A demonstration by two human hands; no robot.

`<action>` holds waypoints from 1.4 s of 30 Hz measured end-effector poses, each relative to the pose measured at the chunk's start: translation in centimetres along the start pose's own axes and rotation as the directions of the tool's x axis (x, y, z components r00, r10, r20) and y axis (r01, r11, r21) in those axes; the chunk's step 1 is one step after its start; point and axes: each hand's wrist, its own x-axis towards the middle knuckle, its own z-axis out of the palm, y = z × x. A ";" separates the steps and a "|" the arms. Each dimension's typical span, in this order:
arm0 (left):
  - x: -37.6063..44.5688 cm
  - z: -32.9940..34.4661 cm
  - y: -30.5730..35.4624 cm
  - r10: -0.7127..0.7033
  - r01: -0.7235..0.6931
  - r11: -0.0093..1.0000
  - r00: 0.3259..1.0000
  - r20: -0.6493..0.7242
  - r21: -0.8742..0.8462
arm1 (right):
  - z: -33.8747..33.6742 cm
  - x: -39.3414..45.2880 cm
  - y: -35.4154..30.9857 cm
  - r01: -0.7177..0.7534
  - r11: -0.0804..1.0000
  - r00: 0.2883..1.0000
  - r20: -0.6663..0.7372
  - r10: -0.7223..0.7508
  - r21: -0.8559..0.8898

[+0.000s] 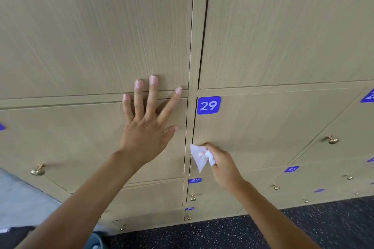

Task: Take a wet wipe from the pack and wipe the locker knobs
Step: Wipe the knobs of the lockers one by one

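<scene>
Left hand (144, 127): flat against a pale wood-grain locker door (81, 139), fingers spread wide and open, fingertips reaching over the seam into the door above; holding nothing.
Right hand (219, 160): fingers closed in a pinch around a white wet wipe (197, 156), pressed to the left edge of locker 29 (263, 127), just beside the vertical gap between doors; loose triangular corner of the wipe hanging free below and left of the fingers; knob of this door hidden under hand and wipe, contact not discernible.
Number plate 29 (208, 105): blue, white numerals, upper left corner of its door, above the right hand.
Brass knobs: one on the door to the far left (37, 171); one on the door to the right (333, 140); one under plate 32 (193, 197), below the right hand; smaller ones further down the rows.
Plate 33 (291, 169): blue, lower right.
Floor (303, 228): dark, speckled, along the base of the lockers.
Wipe pack: not seen.
</scene>
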 end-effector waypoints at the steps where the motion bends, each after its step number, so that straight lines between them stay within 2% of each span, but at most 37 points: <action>1: 0.0 0.0 0.0 -0.002 0.002 1.000 1.000 -0.001 0.001 | -0.4 -0.1 0.1 0.019 1.000 0.999 0.050 -0.019 -0.002; 3: 0.0 0.1 -0.1 0.001 -0.001 1.000 1.000 -0.005 0.003 | -0.6 -0.2 0.3 0.035 0.999 0.987 0.158 -0.039 0.032; 4: 0.0 0.1 -0.1 0.005 -0.005 1.000 1.000 -0.007 0.007 | -0.4 -0.1 0.2 0.043 0.999 0.986 0.163 -0.047 0.029; 8: -0.1 0.2 -0.1 0.006 -0.006 1.000 1.000 -0.003 0.009 | 0.3 0.5 0.0 0.065 0.998 0.998 -0.007 -0.065 -0.012; 13: -0.1 0.1 -0.1 0.005 -0.005 1.000 1.000 0.010 0.012 | -0.3 0.0 0.6 0.105 0.980 0.993 0.034 -0.112 0.167; 15: -0.1 0.1 -0.1 0.001 -0.001 1.000 1.000 0.009 0.005 | -0.1 0.1 0.6 0.089 0.990 0.995 0.041 -0.094 0.113; 18: 0.0 0.0 0.0 -0.003 0.003 1.000 1.000 0.007 0.003 | 0.2 0.6 0.2 0.133 0.990 0.990 -0.041 -0.131 0.046; 20: 0.1 -0.3 0.0 -0.001 0.001 1.000 1.000 0.007 0.011 | -0.1 0.7 -0.3 0.137 0.988 0.990 -0.026 -0.135 0.067; 24: -0.2 -1.1 -0.3 0.030 -0.030 0.999 1.000 0.005 0.024 | -1.0 0.0 -0.9 0.021 0.984 0.998 0.051 -0.031 0.179; 26: -0.8 -1.7 -0.8 0.063 -0.063 0.998 0.998 0.019 -0.010 | -0.7 -0.9 -1.3 -0.029 0.983 0.999 0.044 0.022 0.180; 28: -2.3 -2.2 -1.6 0.099 -0.096 0.993 0.994 0.048 -0.073 | 0.5 -2.1 -1.3 -0.124 0.973 0.990 -0.043 0.135 0.192; 30: -4.3 -2.6 -2.7 0.107 -0.096 0.984 0.992 0.065 -0.147 | 1.9 -3.5 -1.2 -0.243 0.954 0.939 -0.204 0.277 0.176; 33: -8.1 -3.2 -5.4 0.052 -0.036 0.969 0.997 0.058 -0.244 | 4.8 -5.5 -1.8 -0.310 0.939 0.886 -0.315 0.341 0.145; 38: -14.7 -4.6 -11.5 -0.106 0.146 0.934 0.985 0.139 -0.325 | 11.2 -6.7 -6.6 -0.348 0.897 0.891 -0.203 0.407 0.271; 42: -20.5 -6.2 -16.5 -0.226 0.291 0.899 0.949 0.220 -0.327 | 17.8 -5.4 -11.1 -0.402 0.834 0.899 -0.012 0.439 0.378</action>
